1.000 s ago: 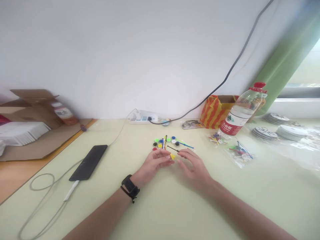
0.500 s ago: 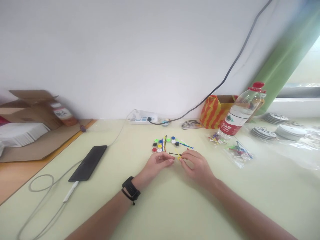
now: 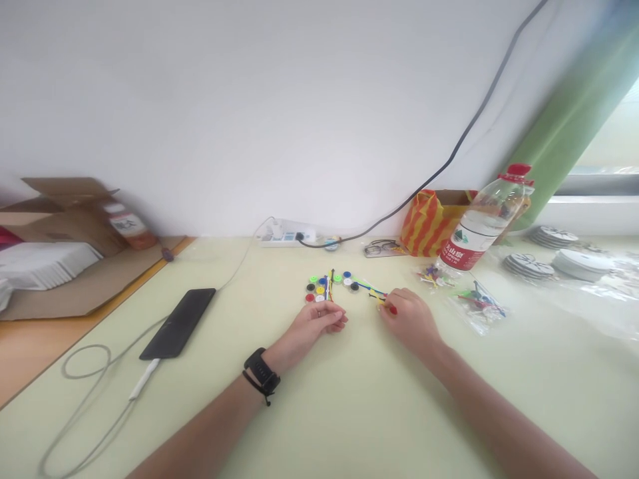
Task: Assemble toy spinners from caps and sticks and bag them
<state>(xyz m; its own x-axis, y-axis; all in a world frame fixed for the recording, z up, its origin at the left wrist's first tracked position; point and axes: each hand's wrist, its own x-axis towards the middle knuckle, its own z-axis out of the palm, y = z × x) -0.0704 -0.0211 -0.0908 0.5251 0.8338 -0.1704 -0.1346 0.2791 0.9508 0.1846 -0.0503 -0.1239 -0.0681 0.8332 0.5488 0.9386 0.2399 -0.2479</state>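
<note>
My left hand [image 3: 322, 324] rests above the table with its fingers curled and the thumb pressed over them; whatever is between them, if anything, is hidden. To the right, my right hand [image 3: 410, 318] has its fingers closed at a thin black stick with a yellow piece [image 3: 378, 297] on it. A red piece [image 3: 393, 309] shows by these fingers. A blue stick [image 3: 372, 288] lies just beyond them. Between the hands and the wall are several small coloured discs, among them a yellow disc [image 3: 320, 291] and a red disc [image 3: 310, 298], beside upright-lying thin sticks [image 3: 328, 286].
Plastic bags of small parts [image 3: 482, 306] and a water bottle [image 3: 474, 229] stand at the right, near a striped bag [image 3: 426, 223]. A phone [image 3: 178, 324] with its cable lies left. A power strip [image 3: 287, 238] runs along the wall. Cardboard [image 3: 100, 279] is far left.
My right hand has moved right and away from my left hand, carrying the black stick and yellow piece toward the blue stick. The left fingers have curled closer together.
</note>
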